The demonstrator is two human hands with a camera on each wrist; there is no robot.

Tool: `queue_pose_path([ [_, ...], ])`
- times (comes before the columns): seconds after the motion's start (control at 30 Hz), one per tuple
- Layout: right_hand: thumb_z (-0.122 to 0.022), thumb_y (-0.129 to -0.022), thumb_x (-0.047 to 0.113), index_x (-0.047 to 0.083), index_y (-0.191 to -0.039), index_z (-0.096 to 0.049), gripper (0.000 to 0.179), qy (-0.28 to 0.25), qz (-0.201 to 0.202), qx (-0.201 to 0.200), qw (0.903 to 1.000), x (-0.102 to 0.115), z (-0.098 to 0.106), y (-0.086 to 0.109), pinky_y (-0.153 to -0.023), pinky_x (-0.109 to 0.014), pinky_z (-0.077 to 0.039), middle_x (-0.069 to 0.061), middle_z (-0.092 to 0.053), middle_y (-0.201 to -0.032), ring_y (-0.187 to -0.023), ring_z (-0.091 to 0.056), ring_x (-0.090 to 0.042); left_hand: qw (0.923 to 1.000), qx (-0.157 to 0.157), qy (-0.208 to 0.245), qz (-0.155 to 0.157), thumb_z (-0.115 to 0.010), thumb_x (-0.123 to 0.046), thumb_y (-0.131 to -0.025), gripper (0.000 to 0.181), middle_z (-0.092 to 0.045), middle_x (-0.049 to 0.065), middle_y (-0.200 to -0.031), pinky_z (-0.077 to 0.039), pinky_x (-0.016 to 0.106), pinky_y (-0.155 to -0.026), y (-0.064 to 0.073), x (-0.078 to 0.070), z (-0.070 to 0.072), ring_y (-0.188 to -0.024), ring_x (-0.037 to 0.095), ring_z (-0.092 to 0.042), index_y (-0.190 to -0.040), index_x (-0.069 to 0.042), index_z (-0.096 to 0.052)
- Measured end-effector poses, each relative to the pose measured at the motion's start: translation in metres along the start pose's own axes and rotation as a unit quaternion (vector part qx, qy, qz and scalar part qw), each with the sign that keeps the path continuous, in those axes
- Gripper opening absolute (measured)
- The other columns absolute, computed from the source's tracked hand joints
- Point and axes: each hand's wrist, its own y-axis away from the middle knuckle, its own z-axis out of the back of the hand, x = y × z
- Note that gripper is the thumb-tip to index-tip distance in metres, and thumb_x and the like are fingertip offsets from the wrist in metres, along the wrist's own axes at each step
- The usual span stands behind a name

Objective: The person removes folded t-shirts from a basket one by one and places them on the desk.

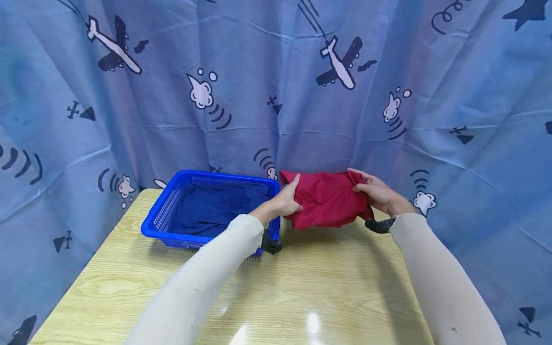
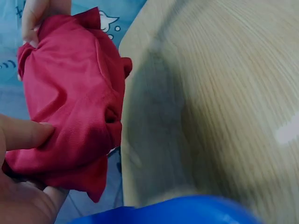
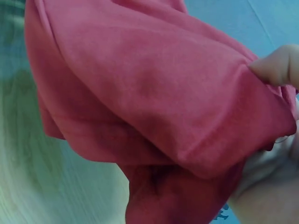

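Note:
A folded red cloth (image 1: 329,199) is held up over the far part of the table, between both hands. My left hand (image 1: 284,199) grips its left end, thumb on top and fingers underneath, as the left wrist view shows. At the opposite end, my right hand (image 1: 379,191) pinches the cloth's corner between thumb and fingers. Loose edges of the red cloth (image 3: 154,93) droop below the right hand. Left of the hands stands a blue plastic basket (image 1: 148,225) with a dark blue cloth (image 1: 215,206) lying flat inside. The left wrist is close to the basket's right wall.
The light wood table (image 1: 302,282) carries the basket at its far left. A blue curtain (image 1: 258,86) printed with planes hangs right behind the table and round both sides. A black strap piece (image 1: 379,225) sits at the right wrist, another (image 1: 270,243) at the left wrist.

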Motion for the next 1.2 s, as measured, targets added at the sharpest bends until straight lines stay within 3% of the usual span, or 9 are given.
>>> queue_pose_path([
  [0.3,-0.049,-0.098,-0.003,0.019,-0.163,-0.019,0.075,0.018,0.002,0.003,0.9998,-0.016,-0.006,-0.005,-0.083,-0.021,-0.058,0.013,-0.064,-0.116,-0.100,-0.066,-0.002,0.9995,0.011,0.009,0.027,-0.064,0.010,-0.090,0.101,-0.011,0.006,-0.172,-0.026,0.041,-0.127,-0.003,0.010,-0.015,-0.159,0.023,-0.015,-0.164,-0.013,0.000],
  [0.6,-0.051,-0.096,-0.003,0.014,-0.164,-0.014,0.079,0.036,0.000,-0.009,0.9993,-0.030,-0.008,-0.013,-0.083,-0.021,-0.057,0.012,-0.060,-0.117,-0.099,-0.065,-0.001,0.9990,0.014,-0.009,0.042,-0.059,0.010,-0.090,0.098,-0.012,0.007,-0.172,-0.026,0.040,-0.126,-0.009,0.016,-0.017,-0.158,0.023,-0.016,-0.164,-0.013,0.001],
  [0.7,-0.051,-0.096,-0.004,0.014,-0.164,-0.013,0.079,0.043,-0.003,-0.010,0.9990,-0.035,-0.010,-0.016,-0.083,-0.021,-0.058,0.006,-0.058,-0.123,-0.100,-0.065,-0.002,0.9983,0.015,-0.003,0.057,-0.057,0.010,-0.091,0.097,-0.012,0.008,-0.172,-0.028,0.041,-0.126,-0.009,0.019,-0.017,-0.158,0.024,-0.016,-0.164,-0.014,0.001],
  [0.8,-0.050,-0.097,-0.002,0.014,-0.164,-0.013,0.079,0.070,-0.010,-0.017,0.9974,-0.038,-0.011,-0.017,-0.092,-0.026,-0.056,-0.008,-0.051,-0.142,-0.113,-0.063,-0.009,0.9970,0.015,0.006,0.076,-0.060,0.008,-0.091,0.098,-0.011,0.011,-0.172,-0.029,0.043,-0.125,-0.009,0.020,-0.017,-0.159,0.026,-0.014,-0.164,-0.015,0.002],
  [0.9,-0.049,-0.101,0.006,0.011,-0.164,-0.009,0.075,0.146,-0.040,-0.024,0.9882,-0.038,-0.013,-0.018,-0.112,-0.044,-0.046,-0.024,-0.030,-0.161,-0.139,-0.048,-0.030,0.9942,0.020,0.000,0.106,-0.065,-0.005,-0.093,0.100,-0.002,0.014,-0.172,-0.023,0.048,-0.127,-0.009,0.020,-0.016,-0.160,0.030,-0.004,-0.164,-0.018,0.004],
  [0.97,-0.048,-0.103,0.015,0.008,-0.164,-0.005,0.075,0.206,-0.069,-0.028,0.9758,-0.037,-0.013,-0.018,-0.120,-0.056,-0.034,-0.030,-0.019,-0.165,-0.149,-0.032,-0.043,0.9924,0.025,-0.005,0.121,-0.067,-0.016,-0.093,0.102,0.006,0.016,-0.172,-0.019,0.052,-0.128,-0.009,0.017,-0.015,-0.160,0.034,0.002,-0.164,-0.021,0.006],
  [1.07,-0.046,-0.106,0.027,0.003,-0.162,0.000,0.077,0.280,-0.104,-0.029,0.9540,-0.033,-0.012,-0.017,-0.120,-0.065,-0.025,-0.034,-0.009,-0.164,-0.150,-0.018,-0.052,0.9915,0.039,-0.018,0.123,-0.066,-0.027,-0.094,0.101,0.011,0.015,-0.171,-0.015,0.056,-0.128,-0.010,0.013,-0.012,-0.159,0.036,0.006,-0.164,-0.024,0.006],
  [1.2,-0.045,-0.107,0.029,0.000,-0.161,0.000,0.077,0.304,-0.103,-0.036,0.9465,-0.030,-0.013,-0.013,-0.119,-0.066,-0.026,-0.037,-0.011,-0.162,-0.148,-0.020,-0.054,0.9936,0.055,-0.017,0.098,-0.063,-0.030,-0.097,0.092,0.002,0.012,-0.172,-0.018,0.055,-0.128,-0.006,0.007,-0.009,-0.160,0.032,-0.001,-0.165,-0.023,0.000],
])
